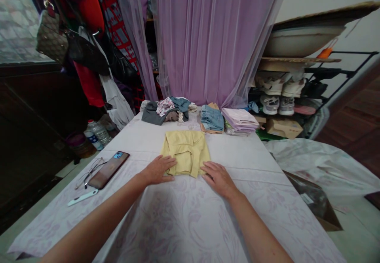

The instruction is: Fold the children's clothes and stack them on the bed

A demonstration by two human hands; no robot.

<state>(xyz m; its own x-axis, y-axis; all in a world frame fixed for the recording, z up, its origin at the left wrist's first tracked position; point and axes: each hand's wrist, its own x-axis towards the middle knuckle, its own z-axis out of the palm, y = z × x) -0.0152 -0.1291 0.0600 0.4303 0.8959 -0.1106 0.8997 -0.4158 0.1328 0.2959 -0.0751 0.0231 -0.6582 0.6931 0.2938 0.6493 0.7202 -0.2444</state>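
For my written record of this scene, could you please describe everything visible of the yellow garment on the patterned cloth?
The yellow garment is plain and looks like soft fabric, folded into a compact, roughly rectangular bundle with slight creases. A curved, band-like edge frames an opening on top; which part it is, I cannot tell. It lies flat on the pale patterned cloth. The left hand touches its near left side, the right hand its near right.

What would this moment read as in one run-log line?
left hand: open, touching yellow garment, left edge | right hand: open, touching its right edge | garment: folded, lying on floral cloth | smartphone: left of left hand
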